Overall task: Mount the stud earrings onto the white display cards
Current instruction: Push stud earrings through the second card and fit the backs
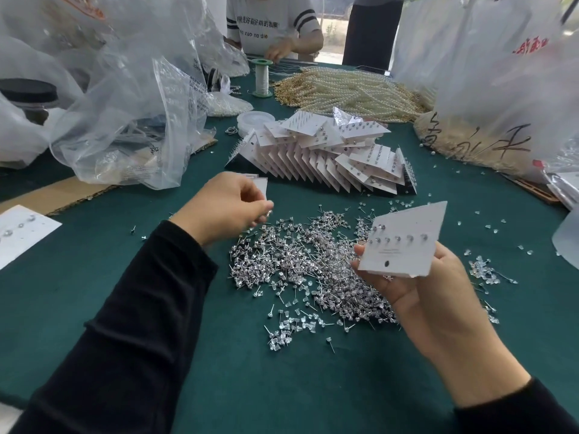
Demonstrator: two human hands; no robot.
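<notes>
My right hand (426, 296) holds a white display card (402, 242) by its lower edge, thumb on the front; several studs sit in a row on it. My left hand (224, 208) is raised over the table's left middle, fingers curled, pinching a stud earring (269, 213) at the fingertips, with a small stack of white cards (258, 183) behind its fingers. A big heap of loose stud earrings (300, 261) lies on the green table (313, 386) between the hands. A fanned pile of filled cards (326, 155) stands beyond it.
Clear plastic bags (131, 98) crowd the left side, with cardboard (72, 192) under them. A card with studs (22, 233) lies at the left edge. Pearl strands (347, 89), a thread spool (260, 78) and another person (275, 29) are at the far end. Large bags (501, 73) stand right.
</notes>
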